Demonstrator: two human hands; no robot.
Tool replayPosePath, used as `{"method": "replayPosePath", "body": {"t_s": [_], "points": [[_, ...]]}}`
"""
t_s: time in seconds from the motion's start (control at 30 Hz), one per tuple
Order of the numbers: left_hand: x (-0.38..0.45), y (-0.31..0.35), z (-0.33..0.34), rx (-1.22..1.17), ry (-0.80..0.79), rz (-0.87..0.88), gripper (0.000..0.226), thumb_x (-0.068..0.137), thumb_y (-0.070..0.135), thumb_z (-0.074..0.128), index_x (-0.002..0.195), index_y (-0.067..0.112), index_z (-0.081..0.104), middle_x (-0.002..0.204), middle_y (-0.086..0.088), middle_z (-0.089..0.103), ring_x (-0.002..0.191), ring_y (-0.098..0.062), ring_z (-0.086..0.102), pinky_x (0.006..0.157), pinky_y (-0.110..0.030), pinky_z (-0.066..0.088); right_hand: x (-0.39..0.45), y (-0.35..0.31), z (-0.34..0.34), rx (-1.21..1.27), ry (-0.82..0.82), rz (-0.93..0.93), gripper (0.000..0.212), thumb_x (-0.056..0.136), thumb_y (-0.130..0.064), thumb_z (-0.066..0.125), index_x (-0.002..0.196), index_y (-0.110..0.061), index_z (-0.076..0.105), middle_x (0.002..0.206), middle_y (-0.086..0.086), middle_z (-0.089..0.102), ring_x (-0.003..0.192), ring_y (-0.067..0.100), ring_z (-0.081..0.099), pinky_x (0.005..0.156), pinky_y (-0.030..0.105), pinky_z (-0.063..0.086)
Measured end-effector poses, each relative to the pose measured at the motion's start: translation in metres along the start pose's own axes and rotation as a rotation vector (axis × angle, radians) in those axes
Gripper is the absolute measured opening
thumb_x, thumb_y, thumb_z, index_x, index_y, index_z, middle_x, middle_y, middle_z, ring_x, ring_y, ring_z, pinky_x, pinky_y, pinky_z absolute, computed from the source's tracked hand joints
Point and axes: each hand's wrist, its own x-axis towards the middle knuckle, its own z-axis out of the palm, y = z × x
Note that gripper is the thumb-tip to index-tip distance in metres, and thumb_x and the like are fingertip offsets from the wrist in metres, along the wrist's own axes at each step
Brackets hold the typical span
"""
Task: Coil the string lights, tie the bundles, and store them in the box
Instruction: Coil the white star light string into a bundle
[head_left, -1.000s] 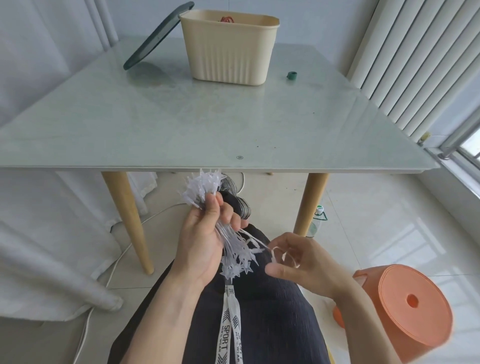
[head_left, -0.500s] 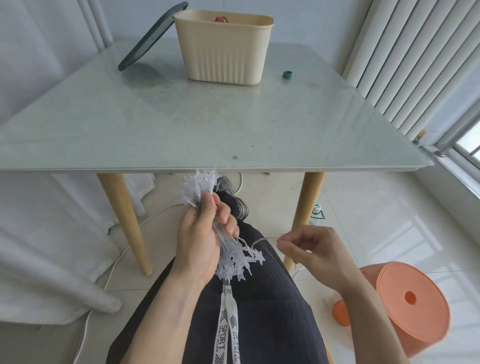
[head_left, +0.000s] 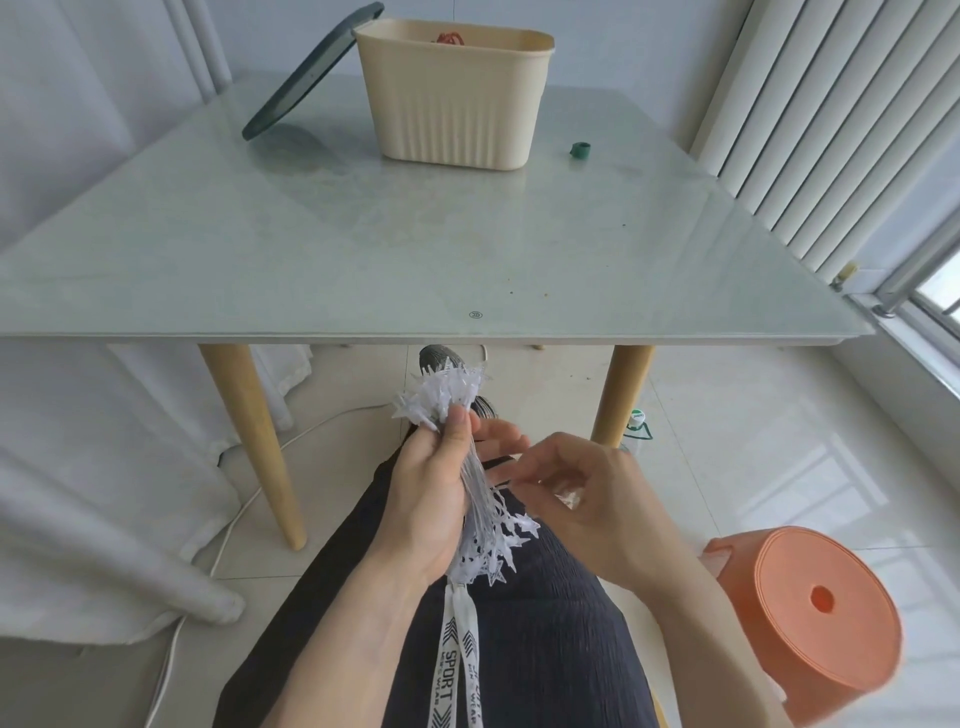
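Note:
A bundle of white star-shaped string lights (head_left: 470, 483) hangs over my lap, below the table's front edge. My left hand (head_left: 434, 493) grips the bundle round its middle, with stars fanning out above and below the fist. My right hand (head_left: 576, 493) is close beside the bundle on its right, fingers curled, pinching the thin loose wire end against the coil. The beige ribbed box (head_left: 454, 93) stands open at the far side of the table, something red showing inside. Its dark green lid (head_left: 311, 70) leans on the box's left side.
A small green ring (head_left: 580, 150) lies on the glass table (head_left: 363, 249) right of the box. An orange plastic stool (head_left: 826, 618) stands at my right. A white cable (head_left: 228, 530) runs over the floor at the left, by a white curtain. A white "SPORT" strap (head_left: 457, 660) hangs down my lap.
My right hand, which had drawn the wire out to the right, has come back up against the bundle. The left hand has kept its grip on the bundle.

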Motion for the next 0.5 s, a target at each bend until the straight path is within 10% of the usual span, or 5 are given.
{"method": "replayPosePath", "body": {"t_s": [0.2,0.5], "points": [[-0.004,0.005,0.0,0.131,-0.029,-0.073,0.053,0.105,0.027,0.039,0.066,0.024,0.075,0.091,-0.018,0.074,0.084,-0.033,0.071,0.074,-0.044,0.055,0.005,-0.009,0.001,0.052,0.007,0.009,0.022,0.08,0.006,0.076,0.075,-0.011,0.064,0.062,-0.03,0.067,0.058,-0.01,0.062,0.057,0.003,0.042],[-0.001,0.005,-0.005,0.139,-0.012,-0.106,0.034,0.105,0.029,0.039,0.086,0.007,0.057,0.078,-0.015,0.069,0.062,-0.028,0.065,0.058,-0.036,0.047,0.004,0.001,-0.004,0.067,-0.047,0.018,0.063,0.048,-0.057,0.09,0.095,-0.026,0.061,0.082,-0.009,0.069,0.074,0.006,0.068,0.066,0.017,0.051]]}}
